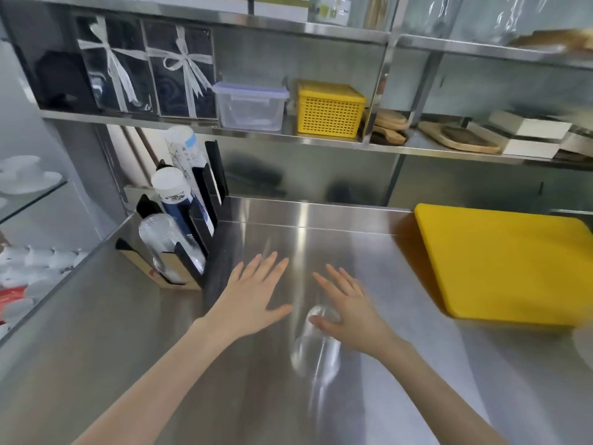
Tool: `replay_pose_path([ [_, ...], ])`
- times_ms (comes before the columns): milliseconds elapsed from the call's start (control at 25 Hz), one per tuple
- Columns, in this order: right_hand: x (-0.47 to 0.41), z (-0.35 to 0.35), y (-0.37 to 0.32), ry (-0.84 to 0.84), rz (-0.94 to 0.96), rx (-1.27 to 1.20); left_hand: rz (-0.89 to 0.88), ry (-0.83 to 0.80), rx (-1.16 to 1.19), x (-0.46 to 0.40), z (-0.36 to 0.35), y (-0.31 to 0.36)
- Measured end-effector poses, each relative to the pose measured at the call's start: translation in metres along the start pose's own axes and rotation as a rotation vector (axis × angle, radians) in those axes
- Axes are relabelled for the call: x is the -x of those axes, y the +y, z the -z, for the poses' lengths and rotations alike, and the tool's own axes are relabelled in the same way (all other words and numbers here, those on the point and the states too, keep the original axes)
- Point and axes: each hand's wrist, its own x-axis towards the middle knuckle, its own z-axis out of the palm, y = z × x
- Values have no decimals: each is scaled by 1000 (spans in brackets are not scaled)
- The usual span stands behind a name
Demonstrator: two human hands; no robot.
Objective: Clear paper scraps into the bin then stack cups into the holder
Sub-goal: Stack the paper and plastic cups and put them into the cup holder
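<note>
On the steel surface (167,332), near the middle, both hands are spread flat with fingers splayed — neither one is gripping anything. The left hand (253,297) hovers palm-down over bare metal, its grip fully released. The right hand (349,308) is just as loose, but its thumb sits right against the top end of a clear plastic cup (316,343) lying on its side beneath it. The cup is blurry, so I can't tell if the thumb really presses on it or just overlaps it.

Off to the left, at the far corner of the surface, stands the black cup holder (189,232) with slanted slots. It already carries a stack of clear cups (167,245) in the nearest slot and two stacks of white paper cups (179,175) in the slots behind.

On the right lies a big yellow cutting board (503,261), well apart from the hands. The shelf above has a clear lidded container (252,106) and a yellow basket (329,109) side by side.
</note>
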Motion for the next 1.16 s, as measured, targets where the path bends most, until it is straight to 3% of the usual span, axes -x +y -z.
replay_pose_path([
  [240, 20, -37, 19, -87, -13, -167, 70, -109, 154, 17, -59, 22],
  [560, 29, -64, 33, 11, -7, -455, 204, -212, 541, 23, -116, 42],
  [760, 25, -71, 35, 27, -62, -545, 277, -175, 765, 22, -130, 52],
  [1160, 26, -72, 40, 99, -194, -572, 325, -73, 920, 18, -140, 65],
])
